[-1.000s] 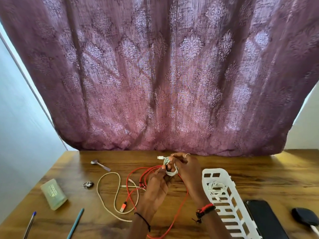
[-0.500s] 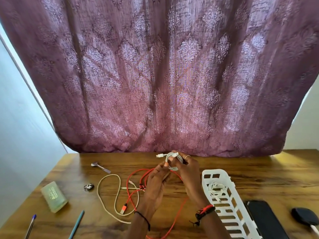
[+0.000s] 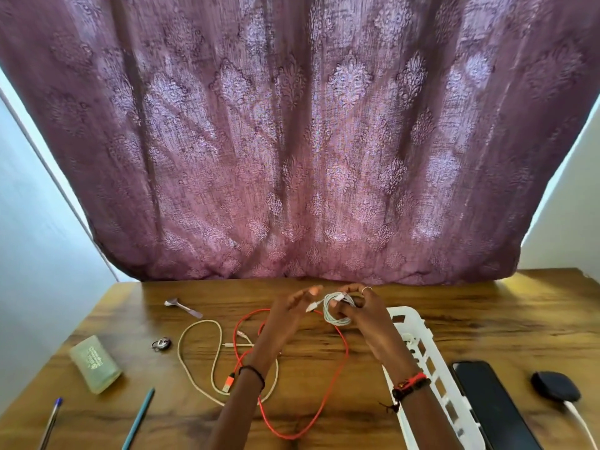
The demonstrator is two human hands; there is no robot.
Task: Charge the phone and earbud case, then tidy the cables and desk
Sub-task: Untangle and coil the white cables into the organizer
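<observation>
Your right hand (image 3: 367,315) grips the coil (image 3: 336,309) of white cable just above the desk (image 3: 487,319), fingers and thumb curled round the loops so they cannot spring apart. One plug end sticks out of the bundle toward your left hand (image 3: 290,315), whose fingers are straight and spread beside it. I cannot tell whether a fingertip touches the plug. Holding the coil up, clear of the wood, likely keeps it free of the red cable (image 3: 346,352) sprawled beneath your hands and of the beige cable (image 3: 180,349) looped to its left, which overlaps it.

The tray (image 3: 422,323) lies just right of your right wrist, close enough that the coil could go in with a short move. Something white, probably another cord, shows at its far end, mostly hidden behind your wrist.

The phone (image 3: 490,407) lies face up beside the tray's right wall, and its near end runs out of view, so I cannot tell if it is plugged in. The case (image 3: 555,389) sits further right with a white lead (image 3: 581,423) running from it, which suggests it is charging. Judging by this, you are on the tidying part, with two cables left loose.
</observation>
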